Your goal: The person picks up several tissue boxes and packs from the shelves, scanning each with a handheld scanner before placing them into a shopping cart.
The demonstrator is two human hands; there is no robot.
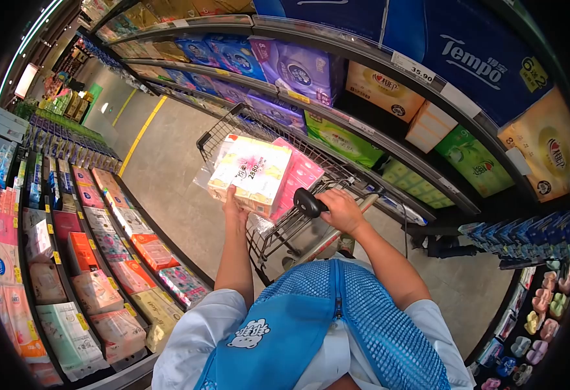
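Blue mesh vest (337, 318), white cartoon logo (247, 333), pale short sleeves (197, 328).

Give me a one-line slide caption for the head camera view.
Left hand lifts a tissue pack over a shopping cart; right hand grips a handheld scanner.

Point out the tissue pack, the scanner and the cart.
tissue pack (251, 170), head view, printed front face
scanner (309, 203), head view, black head
cart (233, 127), head view, far wire rim
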